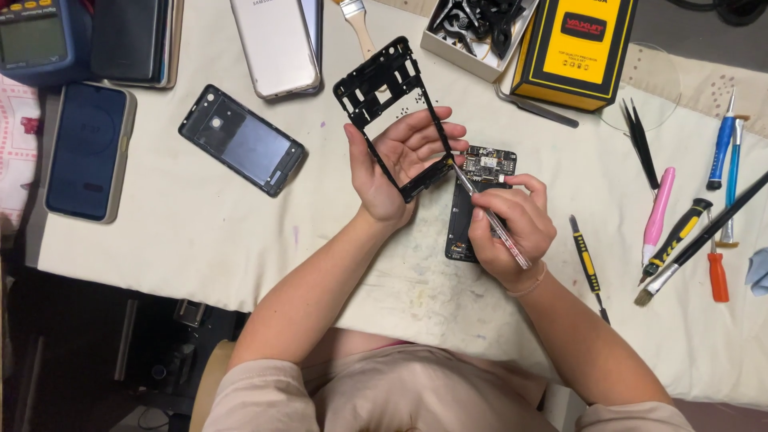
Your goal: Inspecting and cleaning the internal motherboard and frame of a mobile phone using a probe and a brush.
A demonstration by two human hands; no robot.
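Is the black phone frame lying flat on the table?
No: the left hand holds the black phone frame up off the table, while the right hand touches it with a thin tool.

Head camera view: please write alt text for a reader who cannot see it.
The left hand holds up a black plastic phone frame while the right hand touches its lower edge with a thin metal tool, above an opened black phone on a white cloth-covered table. Screwdrivers, black tweezers and other phones lie around.

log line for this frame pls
left hand: holds black phone frame | right hand: tool tip at frame | opened phone beneath
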